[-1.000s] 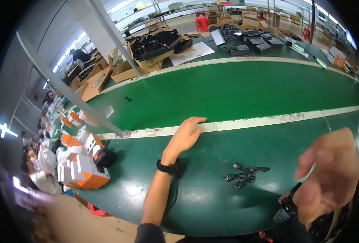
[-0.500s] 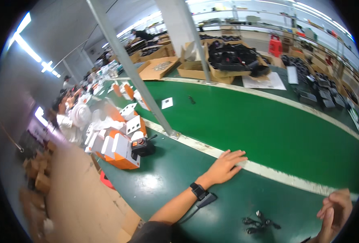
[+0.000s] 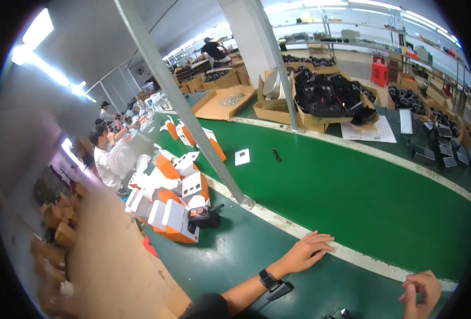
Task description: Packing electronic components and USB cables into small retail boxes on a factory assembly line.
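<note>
My left hand [image 3: 305, 252] lies palm down on the pale edge strip [image 3: 363, 258] of a green conveyor belt [image 3: 331, 186], its fingers stretched out. A black square watch [image 3: 269, 279] is on that wrist, with a dark wedge-shaped piece [image 3: 280, 290] and its cord beside it. Farther right, my right hand [image 3: 422, 291] is raised near the strip. Its fingers curl loosely, the thumb stands apart, and nothing shows between them. Below, cut off by the picture's lower edge, are small black cables [image 3: 343, 313]. On the belt lie a white card [image 3: 242, 157] and a short black cable [image 3: 276, 154].
Left of my arm, orange-and-white boxes [image 3: 174, 220] crowd the green table, with a black device [image 3: 204, 215] against them. A metal post [image 3: 193, 125] rises at the belt's edge. Cartons of black parts [image 3: 331, 95] stand across the belt. Co-workers [image 3: 105, 157] sit at the far left.
The view has tilted up, so the scene sits lower and the cables have mostly left the picture. My left hand stays on the strip; the right remains raised with its fingers curled.
</note>
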Demonstrator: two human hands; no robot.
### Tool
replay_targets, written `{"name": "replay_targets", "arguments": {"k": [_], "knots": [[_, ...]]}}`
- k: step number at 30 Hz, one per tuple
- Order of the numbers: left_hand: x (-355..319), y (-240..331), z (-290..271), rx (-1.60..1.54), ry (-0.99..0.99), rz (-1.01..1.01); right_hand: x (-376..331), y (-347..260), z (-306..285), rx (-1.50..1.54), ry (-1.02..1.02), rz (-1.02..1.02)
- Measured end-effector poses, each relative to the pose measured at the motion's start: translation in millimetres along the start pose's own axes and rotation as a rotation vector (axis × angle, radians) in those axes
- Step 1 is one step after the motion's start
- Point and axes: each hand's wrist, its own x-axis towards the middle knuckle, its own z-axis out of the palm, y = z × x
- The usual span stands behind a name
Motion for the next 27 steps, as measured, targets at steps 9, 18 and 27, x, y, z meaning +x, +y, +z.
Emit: {"name": "replay_targets", "arguments": {"k": [9,18,27], "knots": [[1.1,-11.0,8.0,0.016,0.091,0.102,-43.8,-100.7,-0.8,-0.119,-0.018,-0.283],[-3.8,-10.4,16.8,0.052,0.103,0.161,-106.4,-147.9,1.2,0.065,-0.193,-0.779],[-13.7,-6.4,13.6,0.142,0.055,0.129,-111.4,-146.2,-4.7,0.068,-0.197,-0.825]]}}
